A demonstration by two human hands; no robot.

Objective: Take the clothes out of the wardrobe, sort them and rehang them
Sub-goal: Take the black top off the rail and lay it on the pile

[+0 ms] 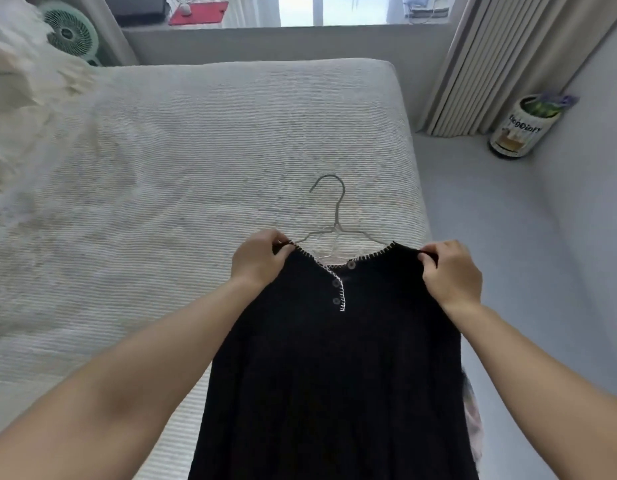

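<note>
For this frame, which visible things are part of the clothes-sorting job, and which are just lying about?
Part of the job:
black top, pinched at its shoulders by the left hand and right hand
wire hanger, inside its neckline
bed, the work surface

Just lying about:
green fan
printed bin
curtain

A home bedroom. Wide bed with white ribbed cover [196, 140]; beyond it, pleated beige curtains [490, 64] and a green round fan [71, 32].

The left hand [257, 259] and right hand [451, 275] each pinched a shoulder of a black knit top with white-stitched neckline [335, 375], on a thin wire hanger [335, 216], over a white ribbed mattress [196, 150].
</note>
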